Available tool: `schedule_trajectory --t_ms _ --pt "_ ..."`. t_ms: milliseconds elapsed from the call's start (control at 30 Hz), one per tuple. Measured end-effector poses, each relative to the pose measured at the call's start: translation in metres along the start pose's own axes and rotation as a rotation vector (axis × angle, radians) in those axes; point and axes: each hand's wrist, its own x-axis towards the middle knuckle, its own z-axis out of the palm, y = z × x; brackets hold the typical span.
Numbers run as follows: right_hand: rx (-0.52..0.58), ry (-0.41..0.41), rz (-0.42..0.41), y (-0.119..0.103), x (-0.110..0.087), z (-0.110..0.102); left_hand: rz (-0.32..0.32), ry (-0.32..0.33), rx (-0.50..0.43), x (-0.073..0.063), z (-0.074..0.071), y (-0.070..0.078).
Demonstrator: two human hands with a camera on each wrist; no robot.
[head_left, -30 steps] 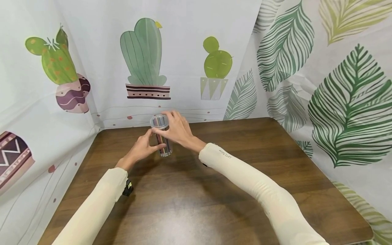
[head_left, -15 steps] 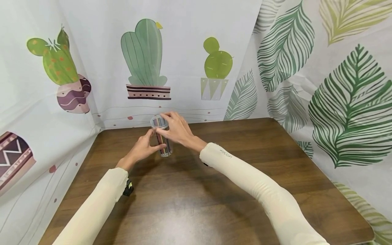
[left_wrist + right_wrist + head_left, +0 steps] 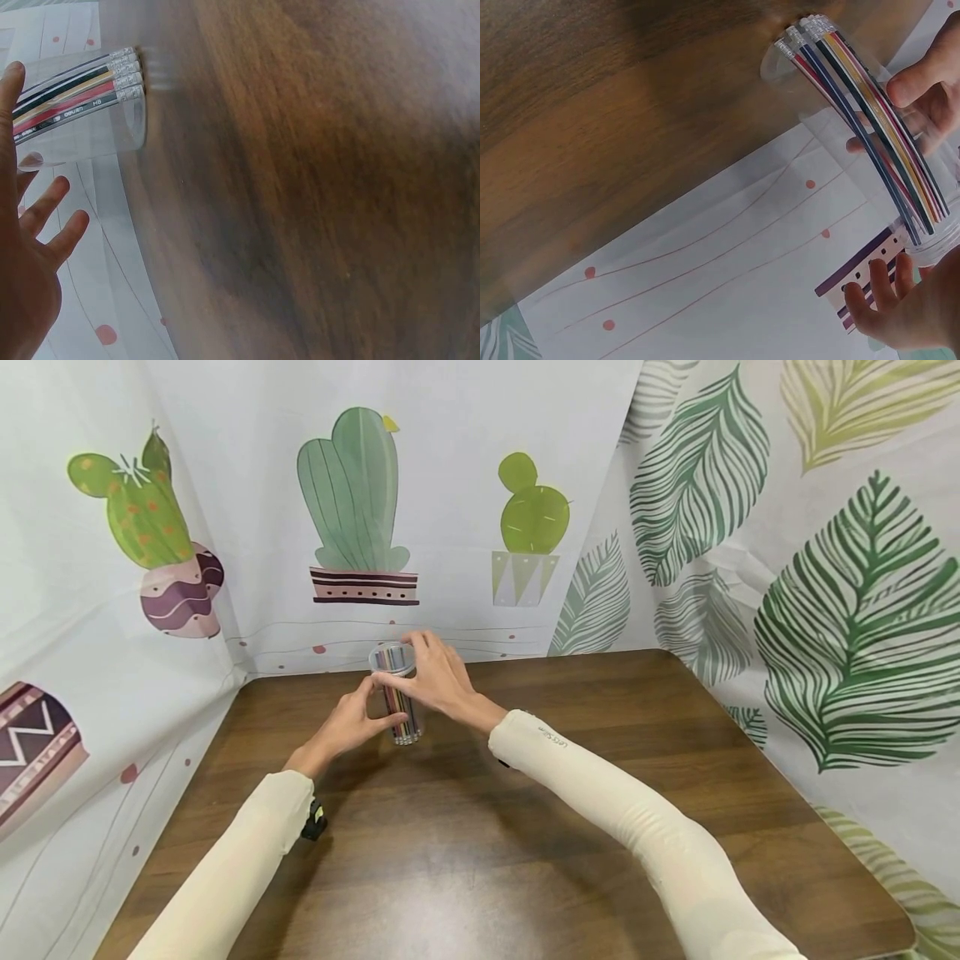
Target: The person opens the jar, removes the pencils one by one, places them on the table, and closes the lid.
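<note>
A clear plastic jar (image 3: 406, 737) with a round see-through lid (image 3: 391, 658) stands upright near the table's far edge. Several pencils (image 3: 75, 105) in various colours are inside it, their eraser ends at the bottom. My left hand (image 3: 345, 722) grips the jar's side, with its thumb across the front; in the left wrist view some of its other fingers are spread off the wall. Up at the lid, my right hand (image 3: 438, 681) holds the rim between thumb and fingers. The right wrist view shows its fingers curled beside the jar's top.
The brown wooden table (image 3: 465, 827) spreads out in front of and to the right of the jar. Behind it hangs a white cloth (image 3: 450, 510) printed with cacti, and a leaf-print cloth (image 3: 697, 610) hangs at the right.
My right thumb and fingers have shifted back and forth on the lid's rim, with a small turn of the hand. The left hand and jar have stayed in place.
</note>
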Motion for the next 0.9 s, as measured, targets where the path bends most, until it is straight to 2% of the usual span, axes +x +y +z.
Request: schedule_trajectory --t_ms 233,367,533,900 --pt "-0.016 -0.014 -0.042 -0.0011 0.0000 -0.0007 -0.017 0.000 0.005 -0.0008 -0.0003 -0.0001" --pt "-0.013 -0.009 -0.026 -0.0043 -0.0003 0.0010 0.002 0.005 0.016 -0.0016 0.0004 -0.0014" --pt "-0.034 -0.018 -0.013 -0.0055 0.0014 0.0005 -0.005 -0.006 -0.002 -0.0015 0.0012 -0.0014" --pt "-0.019 -0.022 -0.079 -0.0044 0.0040 -0.0049 -0.022 -0.020 -0.004 -0.0012 0.0003 -0.0021"
